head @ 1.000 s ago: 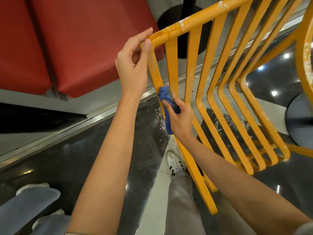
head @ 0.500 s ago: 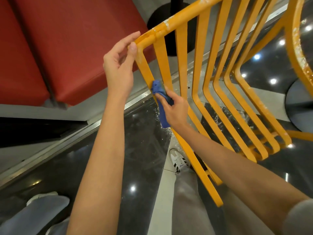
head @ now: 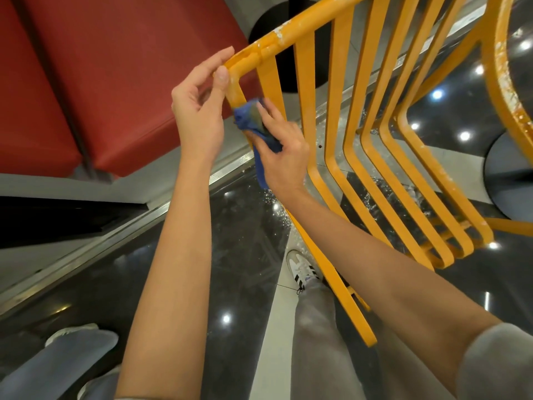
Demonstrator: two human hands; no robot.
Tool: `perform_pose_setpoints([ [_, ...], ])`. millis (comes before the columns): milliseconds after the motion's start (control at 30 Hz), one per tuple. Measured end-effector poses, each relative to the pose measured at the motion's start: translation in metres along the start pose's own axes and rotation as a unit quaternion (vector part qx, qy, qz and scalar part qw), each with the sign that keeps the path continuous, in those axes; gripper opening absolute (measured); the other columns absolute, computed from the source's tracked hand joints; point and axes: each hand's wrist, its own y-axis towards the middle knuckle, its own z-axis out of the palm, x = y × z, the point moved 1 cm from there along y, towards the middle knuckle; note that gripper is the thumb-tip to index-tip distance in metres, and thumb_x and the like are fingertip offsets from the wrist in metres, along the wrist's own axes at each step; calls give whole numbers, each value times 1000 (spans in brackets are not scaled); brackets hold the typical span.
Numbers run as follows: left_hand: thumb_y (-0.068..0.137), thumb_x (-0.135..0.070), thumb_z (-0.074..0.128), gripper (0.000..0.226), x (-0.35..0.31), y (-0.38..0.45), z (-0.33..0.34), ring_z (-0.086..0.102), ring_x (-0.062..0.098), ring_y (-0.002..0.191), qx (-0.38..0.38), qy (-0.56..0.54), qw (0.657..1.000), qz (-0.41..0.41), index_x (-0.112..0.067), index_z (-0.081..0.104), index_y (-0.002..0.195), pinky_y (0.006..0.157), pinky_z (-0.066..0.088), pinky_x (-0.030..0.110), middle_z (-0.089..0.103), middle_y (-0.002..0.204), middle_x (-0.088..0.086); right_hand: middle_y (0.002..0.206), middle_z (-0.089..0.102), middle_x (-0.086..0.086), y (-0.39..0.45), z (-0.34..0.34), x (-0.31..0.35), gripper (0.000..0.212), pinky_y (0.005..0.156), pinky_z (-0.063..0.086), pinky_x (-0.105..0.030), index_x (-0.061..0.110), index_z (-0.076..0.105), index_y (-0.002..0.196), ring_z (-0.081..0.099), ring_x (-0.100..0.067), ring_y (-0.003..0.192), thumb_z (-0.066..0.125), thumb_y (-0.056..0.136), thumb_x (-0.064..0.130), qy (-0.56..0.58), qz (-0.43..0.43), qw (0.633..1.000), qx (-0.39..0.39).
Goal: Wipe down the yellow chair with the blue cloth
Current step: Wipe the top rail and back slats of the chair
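Yellow chair (head: 340, 116) tilted, corner of top rail pinched between thumb and fingertips of left hand (head: 199, 108). Blue cloth (head: 253, 122) bunched against outermost slat just below that corner, gripped in curled fingers of right hand (head: 281, 148). White residue visible along rail. Risks as judged: light pinch slipping under wiping pressure, chair dropping; cloth tail snagging between slats.

Bright, even indoor light; ceiling lamps glare as white spots on the glossy dark floor (head: 236, 269), wide-angle bending at frame edges.
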Motion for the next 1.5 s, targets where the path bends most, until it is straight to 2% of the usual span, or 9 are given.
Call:
perform_pose_setpoints([
  [100, 100, -14, 54, 29, 1, -1, 0, 64, 11, 109, -3, -4, 1000, 4, 1, 64, 123, 89, 50, 24, 67, 123, 12, 123, 67, -12, 8, 12, 11, 42, 77, 54, -32, 0, 68, 119, 52, -29, 85, 78, 80, 13, -34, -97, 994, -42],
  [300, 100, -16, 55, 30, 3, 1, 0, 64, 21, 114, 0, -7, 1000, 1, -1, 65, 123, 98, 52, 39, 67, 123, 14, 81, 64, -10, -7, -12, -18, 36, 67, 49, -34, -1, 73, 103, 54, -27, 77, 84, 74, 18, -54, -71, 996, -15],
  [467, 100, -15, 54, 29, 3, 0, 0, 65, 17, 106, -3, -13, 1000, 2, 0, 65, 123, 91, 52, 30, 67, 122, 16, 94, 62, -13, 21, 8, 19, 31, 72, 54, -41, -4, 62, 101, 61, -28, 86, 79, 80, 12, 38, -70, 997, -3],
  [600, 99, -17, 56, 29, 4, 1, -2, 65, 23, 112, 1, -26, 1000, -10, -1, 66, 122, 99, 52, 45, 68, 121, 15, 97, 58, -15, -8, -6, -5, 24, 72, 53, -39, -1, 67, 99, 58, -25, 91, 77, 82, 14, -26, -85, 994, 60],
  [900, 99, -17, 56, 29, -1, 0, -1, 64, 17, 112, -8, -23, 1000, -10, -2, 66, 122, 99, 51, 38, 69, 120, 13, 98, 65, -15, 5, -3, -1, 19, 74, 54, -43, 0, 71, 99, 64, -32, 88, 75, 85, 12, -61, -181, 978, 89],
  [1067, 100, -11, 53, 27, 3, 0, 0, 64, 7, 92, -11, -27, 999, -19, 1, 65, 121, 81, 51, 25, 71, 107, 5, 104, 65, -18, 25, -4, 16, 25, 85, 55, -43, -2, 72, 106, 63, -30, 99, 76, 83, 6, 5, -141, 990, -9],
  [1233, 99, -16, 55, 29, 7, 3, 3, 65, 18, 104, -24, -37, 999, -25, 0, 68, 119, 94, 53, 42, 70, 118, 13, 104, 66, -16, 21, -14, 1, 24, 87, 54, -41, 0, 72, 107, 64, -31, 98, 74, 84, 8, -23, -154, 987, 40],
  [1367, 99, -16, 54, 28, 11, 4, 5, 62, 9, 94, -37, -11, 999, -1, -1, 68, 119, 81, 49, 25, 69, 117, 15, 107, 63, -16, 25, -2, 14, 25, 89, 53, -42, 0, 72, 107, 62, -30, 102, 74, 83, 4, 6, -148, 988, 31],
  [1500, 101, -26, 50, 28, 5, 1, 4, 57, 2, 101, -51, 114, 991, 52, -19, 69, 120, 93, 47, 31, 70, 115, -7, 103, 62, -16, 16, -7, 2, 24, 85, 53, -43, 1, 72, 106, 62, -29, 100, 76, 83, 6, 0, -139, 989, 56],
])
